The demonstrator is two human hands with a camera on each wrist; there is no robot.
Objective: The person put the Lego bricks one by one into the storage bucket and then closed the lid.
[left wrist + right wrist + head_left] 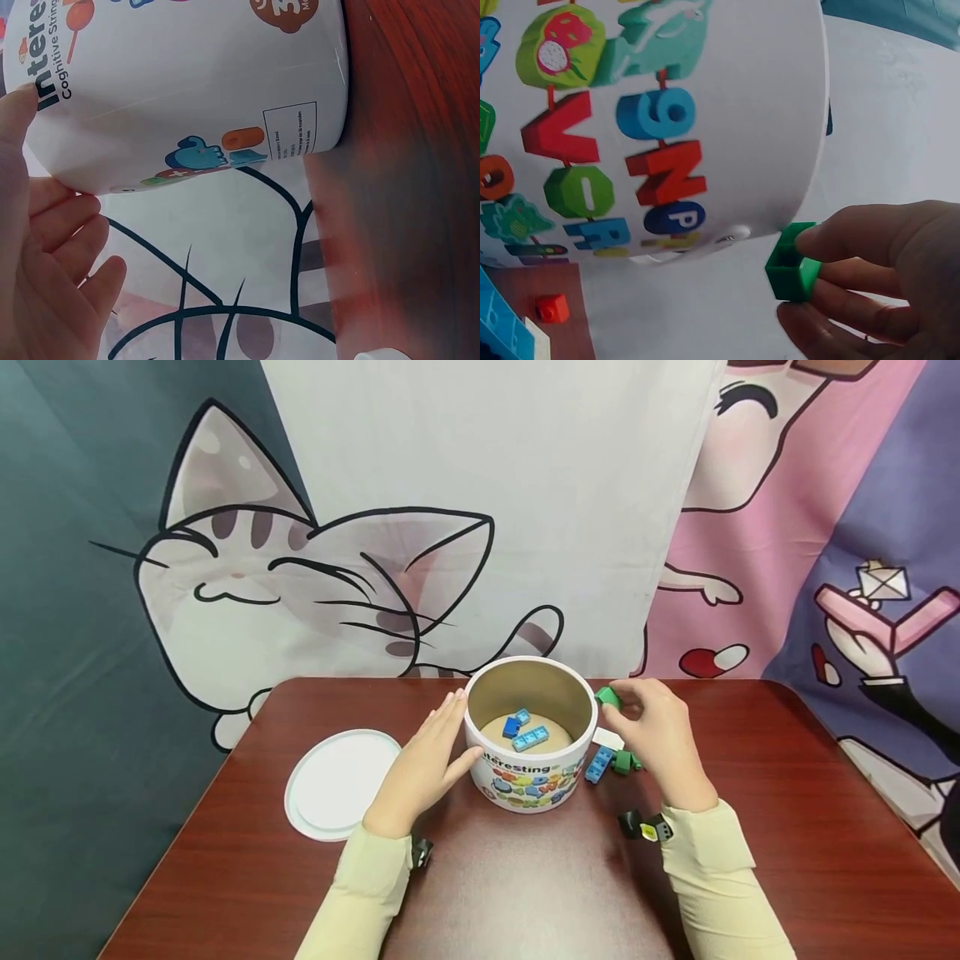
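Observation:
A white round tub (528,781) with colourful printing stands on the table, its mouth facing up. Inside it lie a light blue brick (531,739), a darker blue brick (512,727) and a small light blue piece (522,716). My left hand (426,760) rests against the tub's left side, fingers nearly straight and thumb near the front of the rim. At the right rim my right hand (660,731) pinches a green toy brick (793,266) between thumb and fingers, held up beside the tub's wall.
Right of the tub lie a blue brick (598,765), a white brick (608,739) and green pieces (622,762). A red brick (553,308) shows in the right wrist view. The white lid (341,785) lies flat at left. A printed curtain (480,468) hangs behind the table.

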